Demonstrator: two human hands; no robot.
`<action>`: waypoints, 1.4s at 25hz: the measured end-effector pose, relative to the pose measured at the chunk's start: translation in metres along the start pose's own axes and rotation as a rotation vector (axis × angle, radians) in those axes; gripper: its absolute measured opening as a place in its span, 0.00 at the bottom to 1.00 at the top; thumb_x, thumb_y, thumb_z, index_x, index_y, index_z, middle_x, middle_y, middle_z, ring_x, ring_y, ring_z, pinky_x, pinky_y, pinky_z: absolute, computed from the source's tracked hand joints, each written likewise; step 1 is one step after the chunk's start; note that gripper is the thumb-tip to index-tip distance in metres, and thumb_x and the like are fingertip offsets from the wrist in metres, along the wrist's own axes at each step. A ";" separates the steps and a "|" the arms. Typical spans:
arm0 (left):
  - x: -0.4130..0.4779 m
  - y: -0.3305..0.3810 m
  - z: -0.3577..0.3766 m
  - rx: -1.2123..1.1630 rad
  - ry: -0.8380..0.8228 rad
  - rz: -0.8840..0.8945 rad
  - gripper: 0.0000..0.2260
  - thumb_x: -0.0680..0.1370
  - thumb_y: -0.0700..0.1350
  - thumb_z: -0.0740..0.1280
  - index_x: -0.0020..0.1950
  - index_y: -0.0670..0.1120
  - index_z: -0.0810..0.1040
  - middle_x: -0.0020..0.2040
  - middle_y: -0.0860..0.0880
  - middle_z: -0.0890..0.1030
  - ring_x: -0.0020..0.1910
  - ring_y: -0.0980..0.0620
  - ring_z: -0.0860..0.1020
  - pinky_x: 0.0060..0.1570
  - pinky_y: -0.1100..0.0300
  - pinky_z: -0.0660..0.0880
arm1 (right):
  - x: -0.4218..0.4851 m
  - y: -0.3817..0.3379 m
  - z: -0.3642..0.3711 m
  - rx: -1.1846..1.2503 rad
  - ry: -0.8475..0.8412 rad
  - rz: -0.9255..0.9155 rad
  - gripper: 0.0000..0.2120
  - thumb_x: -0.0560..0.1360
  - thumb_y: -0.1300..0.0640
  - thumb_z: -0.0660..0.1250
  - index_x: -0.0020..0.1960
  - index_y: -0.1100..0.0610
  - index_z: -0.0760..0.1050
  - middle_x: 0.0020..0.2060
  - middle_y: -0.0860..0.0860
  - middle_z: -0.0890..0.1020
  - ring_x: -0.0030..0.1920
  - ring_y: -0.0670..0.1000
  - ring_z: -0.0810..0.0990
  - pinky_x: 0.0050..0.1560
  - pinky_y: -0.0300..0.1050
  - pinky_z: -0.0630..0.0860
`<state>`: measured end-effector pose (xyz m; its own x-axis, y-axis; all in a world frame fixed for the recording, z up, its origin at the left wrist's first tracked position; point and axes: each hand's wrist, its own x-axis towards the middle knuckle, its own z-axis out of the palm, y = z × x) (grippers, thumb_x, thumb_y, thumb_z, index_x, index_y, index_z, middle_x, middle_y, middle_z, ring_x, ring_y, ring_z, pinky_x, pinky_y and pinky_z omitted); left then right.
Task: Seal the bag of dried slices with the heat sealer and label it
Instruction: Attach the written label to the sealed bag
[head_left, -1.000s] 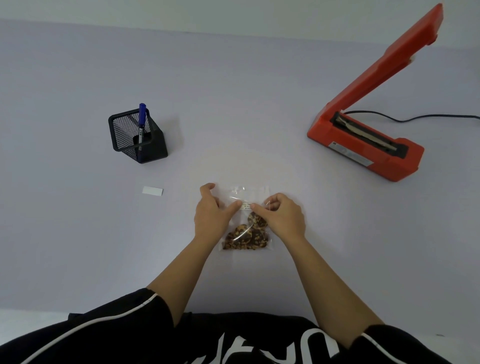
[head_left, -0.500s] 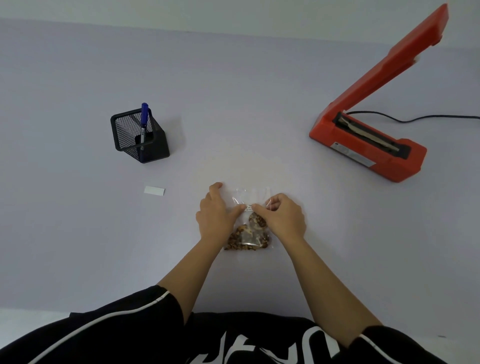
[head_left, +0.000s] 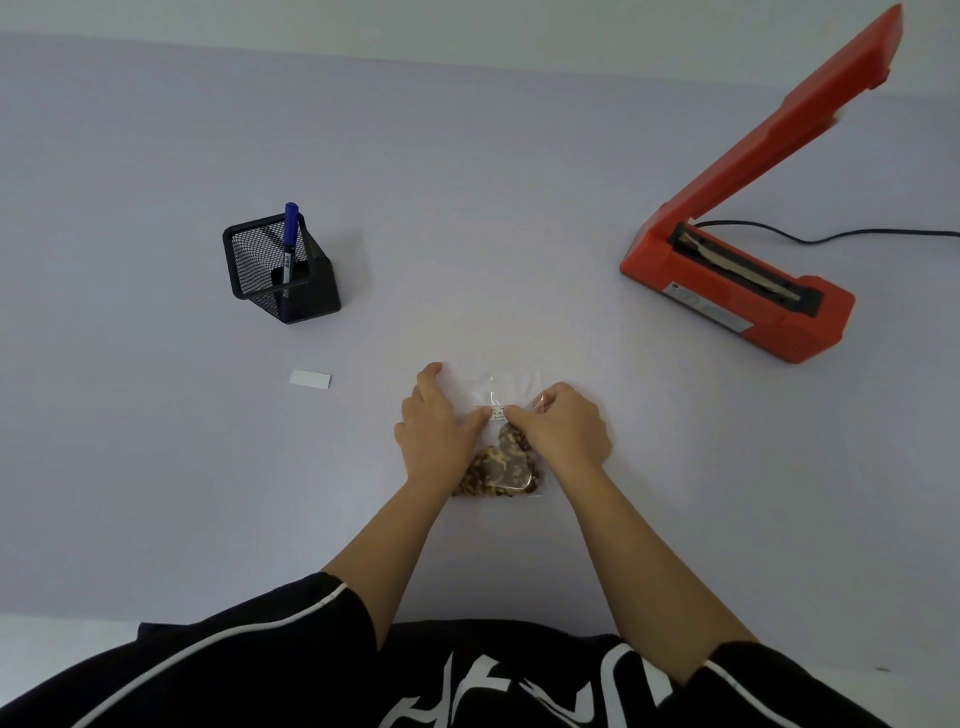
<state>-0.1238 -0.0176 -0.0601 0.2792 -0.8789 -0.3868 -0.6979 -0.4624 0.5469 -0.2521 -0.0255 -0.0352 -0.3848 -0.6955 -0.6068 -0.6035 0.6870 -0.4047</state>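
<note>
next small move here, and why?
Probably press the label flat onto the bag, then let go. The left hand and right hand meet at it mid-bag; whether the top is sealed cannot be told.

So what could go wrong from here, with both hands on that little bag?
The small label under both thumbs could crease or stick crooked, since the clear film of the bag looks slack. I cannot tell whether the top is sealed; if not, the dried slices might slide up into the seam on the way to the heat sealer. Its cord trails off right and could snag.
</note>
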 end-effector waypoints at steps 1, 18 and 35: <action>0.000 -0.001 -0.001 -0.020 -0.011 -0.002 0.34 0.70 0.54 0.72 0.70 0.47 0.61 0.64 0.45 0.73 0.63 0.42 0.71 0.59 0.44 0.71 | 0.001 0.000 0.000 -0.003 -0.005 0.009 0.16 0.63 0.43 0.71 0.43 0.52 0.74 0.39 0.47 0.80 0.40 0.51 0.78 0.34 0.41 0.68; -0.025 -0.024 -0.011 0.529 -0.177 0.454 0.24 0.76 0.65 0.39 0.70 0.69 0.58 0.78 0.52 0.49 0.65 0.46 0.62 0.50 0.50 0.60 | 0.002 0.000 0.002 -0.003 0.013 0.020 0.16 0.62 0.43 0.70 0.42 0.52 0.72 0.40 0.48 0.80 0.41 0.53 0.77 0.39 0.43 0.69; -0.016 -0.033 -0.023 0.589 -0.163 0.452 0.28 0.74 0.64 0.36 0.72 0.67 0.54 0.78 0.52 0.47 0.65 0.47 0.62 0.48 0.54 0.55 | 0.002 0.002 0.002 -0.002 0.021 -0.013 0.16 0.64 0.45 0.71 0.43 0.54 0.73 0.38 0.47 0.79 0.38 0.51 0.76 0.35 0.42 0.67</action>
<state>-0.0901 0.0089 -0.0555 -0.1872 -0.9182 -0.3491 -0.9706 0.1181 0.2097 -0.2525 -0.0250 -0.0386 -0.3914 -0.7089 -0.5867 -0.6098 0.6773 -0.4116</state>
